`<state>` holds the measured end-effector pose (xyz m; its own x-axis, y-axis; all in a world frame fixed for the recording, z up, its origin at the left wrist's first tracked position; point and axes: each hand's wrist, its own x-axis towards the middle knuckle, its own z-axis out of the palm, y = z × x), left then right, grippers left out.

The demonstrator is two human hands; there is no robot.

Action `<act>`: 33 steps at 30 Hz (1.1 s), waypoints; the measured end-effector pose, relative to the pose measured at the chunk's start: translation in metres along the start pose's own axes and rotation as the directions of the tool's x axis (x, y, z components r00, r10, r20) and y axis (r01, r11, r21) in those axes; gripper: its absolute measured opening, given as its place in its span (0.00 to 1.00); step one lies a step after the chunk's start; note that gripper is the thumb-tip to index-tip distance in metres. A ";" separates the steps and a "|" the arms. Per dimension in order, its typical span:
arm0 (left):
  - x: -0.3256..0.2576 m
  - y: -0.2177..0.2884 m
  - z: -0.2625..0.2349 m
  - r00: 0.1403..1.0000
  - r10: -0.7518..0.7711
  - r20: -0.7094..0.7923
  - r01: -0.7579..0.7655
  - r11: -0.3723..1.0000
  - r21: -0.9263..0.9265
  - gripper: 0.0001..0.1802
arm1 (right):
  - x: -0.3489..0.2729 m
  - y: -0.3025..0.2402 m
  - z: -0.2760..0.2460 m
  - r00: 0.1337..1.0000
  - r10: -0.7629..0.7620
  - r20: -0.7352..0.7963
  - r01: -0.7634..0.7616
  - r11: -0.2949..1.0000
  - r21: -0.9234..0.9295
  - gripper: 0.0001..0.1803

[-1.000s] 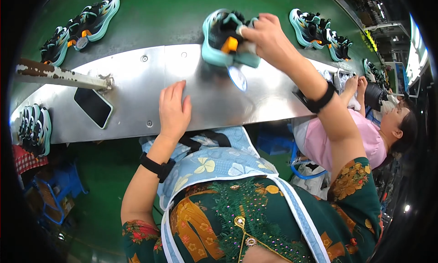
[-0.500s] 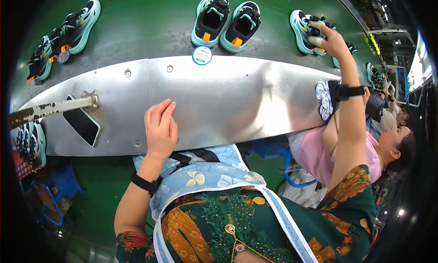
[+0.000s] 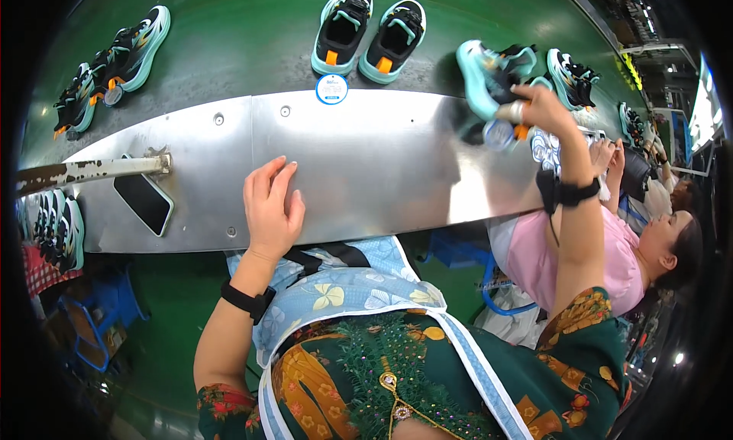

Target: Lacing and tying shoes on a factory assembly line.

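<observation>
At the right, my right hand is closed on a black and mint sneaker, lifted over the far edge of the metal worktop. The sneaker is smeared by motion; a second one seems to hang with it, partly hidden by my hand. A round blue and white tag dangles below my fingers. My left hand hovers over the near part of the worktop, fingers loosely apart and holding nothing. Beyond the worktop stands a pair of matching sneakers with orange heel loops and a round tag.
More sneakers stand at the far left on the green surface, others at the far right. A phone lies on the worktop under a worn metal bar. Close on my right sits a co-worker in pink. Blue stools stand below.
My right hand has taken hold of the sneaker at the right, raised it and drawn it nearer over the worktop edge. The pair in the middle has shifted slightly left. My left hand barely moved.
</observation>
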<state>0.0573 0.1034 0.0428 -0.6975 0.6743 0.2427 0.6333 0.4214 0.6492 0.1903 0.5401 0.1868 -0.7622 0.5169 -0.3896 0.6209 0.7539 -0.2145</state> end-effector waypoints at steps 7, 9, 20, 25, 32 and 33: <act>-0.009 0.057 -0.018 0.998 -0.028 0.062 0.046 0.951 -0.307 0.28 | -0.135 -0.155 0.113 0.886 -0.463 -0.032 0.461 0.871 0.168 0.19; -0.013 0.049 -0.017 0.997 -0.071 0.036 0.078 0.962 -0.261 0.27 | -0.146 -0.190 0.130 0.843 -0.526 -0.113 0.537 0.836 0.111 0.24; -0.037 0.098 -0.069 0.983 0.131 0.132 -0.066 0.910 -0.408 0.07 | -0.102 -0.153 0.044 0.877 -0.456 0.153 0.350 0.823 0.447 0.21; -0.032 0.105 -0.040 0.960 0.209 0.188 -0.168 0.963 -0.211 0.07 | -0.066 -0.151 0.058 0.723 -0.656 0.219 0.487 0.708 0.512 0.29; -0.018 0.095 -0.031 0.981 0.145 0.127 -0.146 0.989 -0.004 0.05 | -0.073 -0.186 0.065 0.746 -0.569 0.347 0.534 0.822 0.200 0.28; -0.020 0.097 -0.033 0.969 0.120 0.214 -0.124 0.992 0.006 0.08 | -0.068 -0.167 0.084 0.703 -0.681 0.204 0.663 0.732 0.157 0.29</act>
<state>0.1216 0.1109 0.1254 -0.5285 0.8340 0.1586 0.7167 0.3383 0.6099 0.1539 0.3456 0.1740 -0.9217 -0.2327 -0.3102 -0.0225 0.8307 -0.5563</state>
